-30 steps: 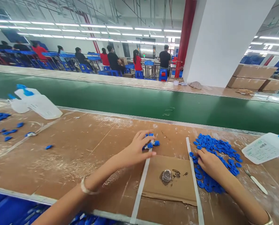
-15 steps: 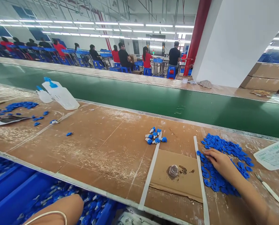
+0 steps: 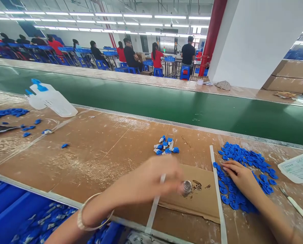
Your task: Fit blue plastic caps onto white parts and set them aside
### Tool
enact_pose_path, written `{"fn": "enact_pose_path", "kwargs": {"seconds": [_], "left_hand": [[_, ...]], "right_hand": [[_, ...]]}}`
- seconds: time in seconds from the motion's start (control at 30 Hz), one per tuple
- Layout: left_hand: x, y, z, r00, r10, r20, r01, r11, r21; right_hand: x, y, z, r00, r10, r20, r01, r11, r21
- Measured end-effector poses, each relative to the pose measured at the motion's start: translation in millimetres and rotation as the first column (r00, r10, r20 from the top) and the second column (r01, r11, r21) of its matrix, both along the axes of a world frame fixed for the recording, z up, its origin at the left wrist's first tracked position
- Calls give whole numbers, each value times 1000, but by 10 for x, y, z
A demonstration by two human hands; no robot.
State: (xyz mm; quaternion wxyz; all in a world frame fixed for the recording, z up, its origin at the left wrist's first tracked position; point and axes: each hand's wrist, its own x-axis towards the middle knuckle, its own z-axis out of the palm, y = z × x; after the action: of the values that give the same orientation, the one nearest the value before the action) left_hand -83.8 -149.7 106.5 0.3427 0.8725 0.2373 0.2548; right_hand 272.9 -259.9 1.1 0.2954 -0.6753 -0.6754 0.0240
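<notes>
My left hand [image 3: 158,178] is smeared by motion over a piece of brown cardboard [image 3: 192,206]. Its fingertips are right beside a small round clear container [image 3: 187,186]; whether they touch it, or hold anything, I cannot tell. Dark wet stains lie to the right of the container. My right hand [image 3: 239,174] rests at the left side of a heap of flat blue plastic pieces [image 3: 245,157], fingers stretched out and thumb a little apart, with nothing visible between them. Behind the cardboard is a small cluster of blue-and-white parts [image 3: 166,145].
At right lie a white-handled tool [image 3: 297,207] and a translucent bottle [image 3: 299,166]. More bottles [image 3: 57,101] and blue pieces [image 3: 10,113] are at left. A green conveyor belt [image 3: 141,101] runs behind the table; blue bins [image 3: 11,206] sit below its front edge. People sit farther back.
My left hand has come up from over the blue bins to the cardboard, beside the small container. My right hand has stayed at the blue heap. The view has shifted slightly.
</notes>
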Motion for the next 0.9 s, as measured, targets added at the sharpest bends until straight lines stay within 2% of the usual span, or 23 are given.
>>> {"fn": "enact_pose_path", "kwargs": {"seconds": [0.03, 0.07, 0.1, 0.17, 0.3, 0.37, 0.43, 0.5, 0.53, 0.57, 0.6, 0.63, 0.67, 0.73, 0.77, 0.83, 0.9], "left_hand": [[109, 91, -47, 998, 36, -53, -33, 997, 66], [227, 188, -115, 982, 127, -136, -95, 970, 222], [341, 283, -198, 950, 197, -240, -102, 928, 358], [519, 450, -387, 888, 266, -375, -44, 862, 505], [605, 620, -672, 855, 248, -457, 53, 833, 551], [577, 622, -727, 871, 226, -437, 55, 838, 542], [551, 574, -736, 915, 204, -347, 0, 863, 506], [539, 489, -718, 968, 185, -172, -114, 928, 356], [537, 440, -700, 980, 189, -60, -174, 964, 202], [538, 392, -678, 978, 204, 52, -204, 979, -6], [540, 347, -651, 962, 229, 147, -190, 952, -241], [542, 309, -620, 940, 261, 221, -134, 875, -465], [545, 280, -589, 917, 292, 272, -53, 765, -642], [551, 245, -529, 884, 337, 324, 95, 549, -830], [553, 238, -505, 874, 353, 334, 140, 475, -869], [556, 239, -473, 856, 389, 342, 182, 392, -902], [553, 251, -460, 842, 411, 349, 206, 354, -912]], "right_hand": [[10, -12, -8, 1000, 7, 18, -7, 1000, -7], [20, -24, -15, 999, 13, 38, -12, 1000, -17], [30, -38, -22, 998, 18, 57, -16, 999, -28], [47, -64, -30, 996, 27, 88, -22, 998, -51], [57, -106, -20, 968, 66, 241, -51, 996, -70], [61, -114, -14, 943, 96, 317, -78, 994, -71], [81, -112, -5, 940, 116, 322, -96, 992, -77], [117, -106, 25, 951, 118, 285, -98, 992, -84], [131, -104, 55, 959, 114, 258, -96, 992, -84], [133, -104, 96, 969, 106, 225, -90, 993, -80], [112, -106, 150, 978, 92, 188, -81, 994, -68], [60, -111, 212, 986, 78, 144, -72, 996, -45], [-26, -116, 278, 993, 73, 95, -71, 997, -20], [-302, -123, 403, 993, 119, -5, -119, 992, 45], [-476, -122, 451, 982, 180, -49, -176, 982, 65], [-830, -104, 505, 931, 352, -97, -344, 934, 94], [-1107, -70, 507, 875, 472, -103, -467, 881, 74]]}}
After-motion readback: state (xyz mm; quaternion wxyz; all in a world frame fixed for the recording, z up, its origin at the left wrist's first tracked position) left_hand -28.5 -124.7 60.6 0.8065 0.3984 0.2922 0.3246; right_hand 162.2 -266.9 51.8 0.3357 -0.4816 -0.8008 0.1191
